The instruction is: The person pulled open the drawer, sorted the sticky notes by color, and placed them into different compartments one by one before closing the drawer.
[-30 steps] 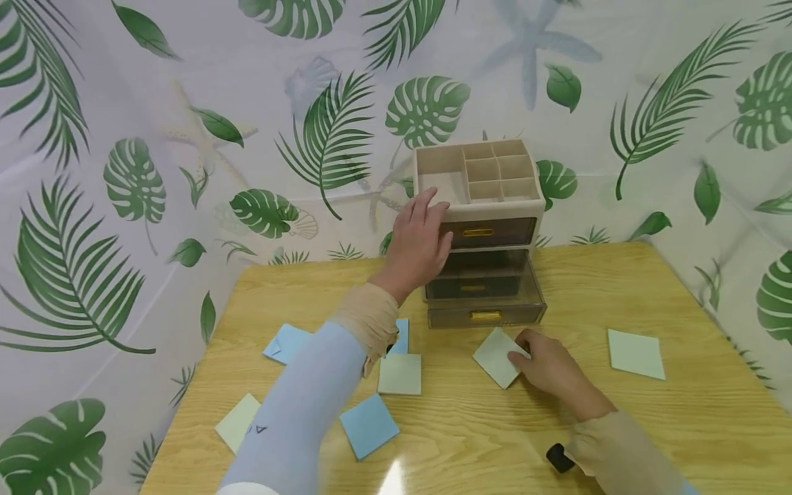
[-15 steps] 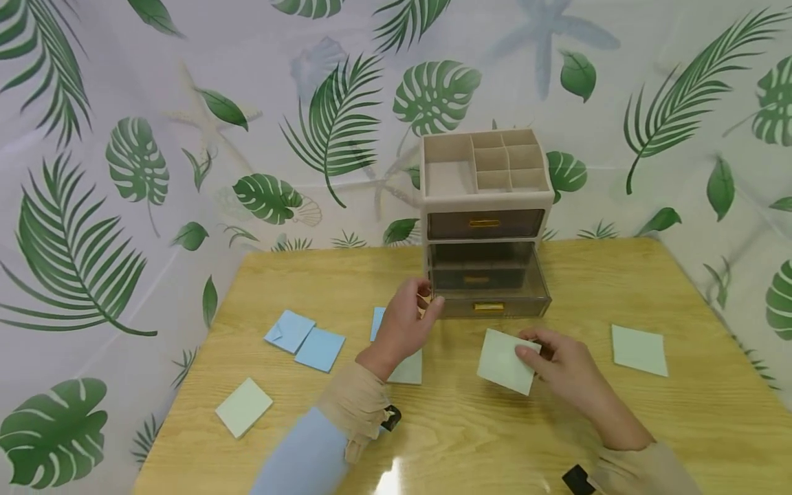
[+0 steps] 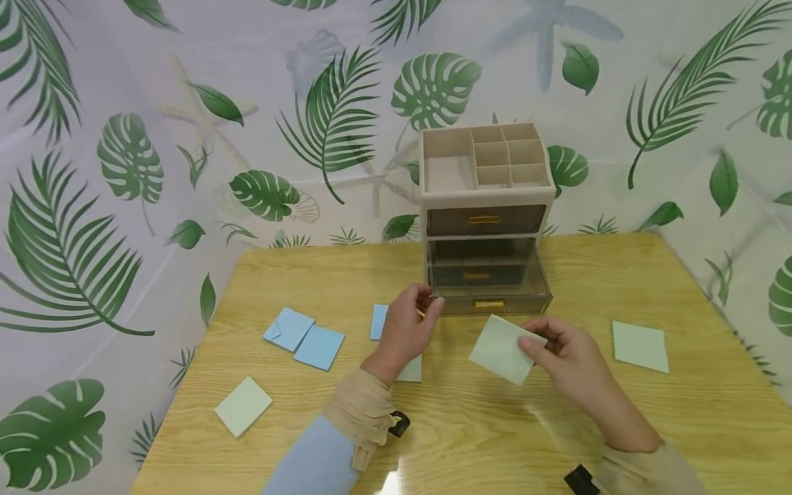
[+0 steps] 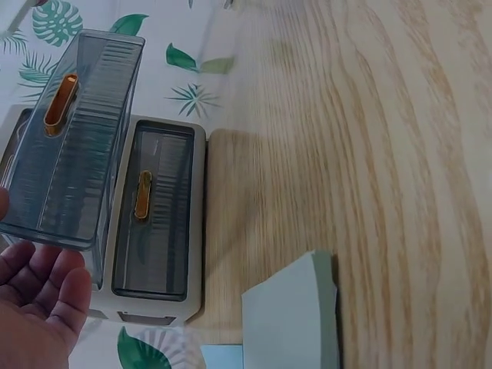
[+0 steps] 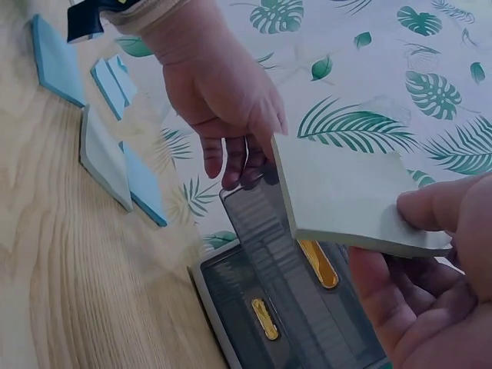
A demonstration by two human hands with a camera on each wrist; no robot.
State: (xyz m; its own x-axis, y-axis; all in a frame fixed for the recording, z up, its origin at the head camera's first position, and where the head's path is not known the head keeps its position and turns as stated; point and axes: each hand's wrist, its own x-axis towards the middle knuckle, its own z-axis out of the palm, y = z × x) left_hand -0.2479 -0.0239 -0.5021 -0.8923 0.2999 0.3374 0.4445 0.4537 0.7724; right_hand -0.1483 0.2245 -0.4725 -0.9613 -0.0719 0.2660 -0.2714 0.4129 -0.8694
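Note:
My right hand (image 3: 572, 368) pinches a pale green sticky note pad (image 3: 502, 349) between thumb and fingers. The right wrist view shows the pad (image 5: 346, 192) raised and tilted, in front of the drawers. My left hand (image 3: 405, 330) is at the left front corner of the pulled-out drawer (image 3: 452, 306), its fingers loosely bent against the drawer's side. In the left wrist view those fingers (image 4: 46, 277) are right at the drawer's edge, thumb apart. This smoky see-through drawer is the middle one of a cream desk organizer (image 3: 485, 199); the top and bottom drawers are pushed in.
Blue pads (image 3: 318, 347) and a green pad (image 3: 243, 405) lie at the left of the wooden table (image 3: 495, 440). Another green pad (image 3: 640, 346) lies right. A green pad (image 3: 411, 370) and a blue one (image 3: 378, 322) are partly behind my left hand. Leaf-print cloth (image 3: 346, 137) stands behind.
My left hand has come down from the organizer's top left edge to the pulled-out drawer's corner. My right hand has lifted the green pad off the table and tilted it.

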